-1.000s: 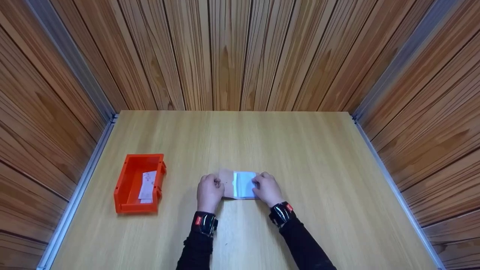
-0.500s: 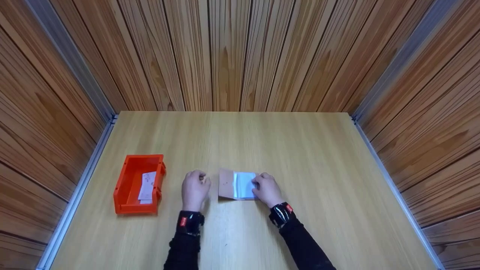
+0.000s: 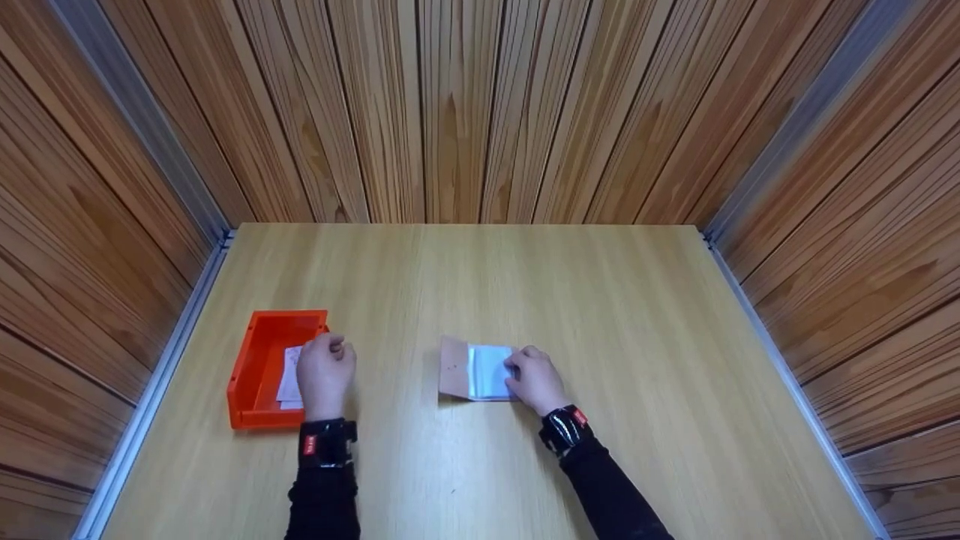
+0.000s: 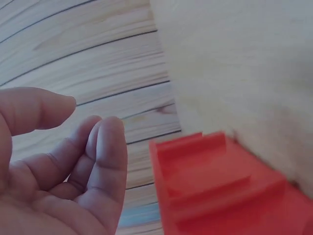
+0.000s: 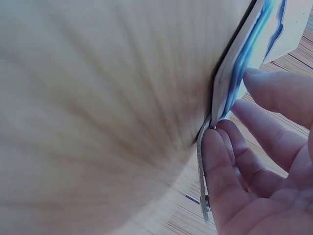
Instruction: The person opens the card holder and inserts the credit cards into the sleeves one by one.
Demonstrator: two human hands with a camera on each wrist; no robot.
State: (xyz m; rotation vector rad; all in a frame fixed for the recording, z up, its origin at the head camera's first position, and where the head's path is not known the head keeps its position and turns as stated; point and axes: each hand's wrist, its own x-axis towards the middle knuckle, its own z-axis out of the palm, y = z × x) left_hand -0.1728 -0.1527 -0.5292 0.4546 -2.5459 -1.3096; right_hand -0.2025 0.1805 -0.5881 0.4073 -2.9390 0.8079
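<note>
A small brown wallet-like cover (image 3: 454, 367) lies unfolded mid-table, its left flap spread out. Light-blue lining or an insert (image 3: 491, 371) fills its middle. My right hand (image 3: 538, 380) holds its right side. In the right wrist view, the thumb (image 5: 274, 90) meets the blue part, the other fingers are against a flap, and a small metal snap (image 5: 208, 203) shows near that flap's end. At the right side of the orange-red bin (image 3: 247, 375), my left hand (image 3: 326, 375) hovers with loosely bent fingers, holding nothing. It partly hides pale printed paper pieces (image 3: 289, 382) inside.
The wooden table (image 3: 600, 300) has plank walls behind (image 3: 450, 112) and at both sides, with metal rails (image 3: 795, 405) along its side edges. In the left wrist view the bin's stepped rim (image 4: 215, 171) is close to the left hand.
My left hand has let go of the cover's left flap and moved left to the bin. The right hand stays on the cover, which keeps its place.
</note>
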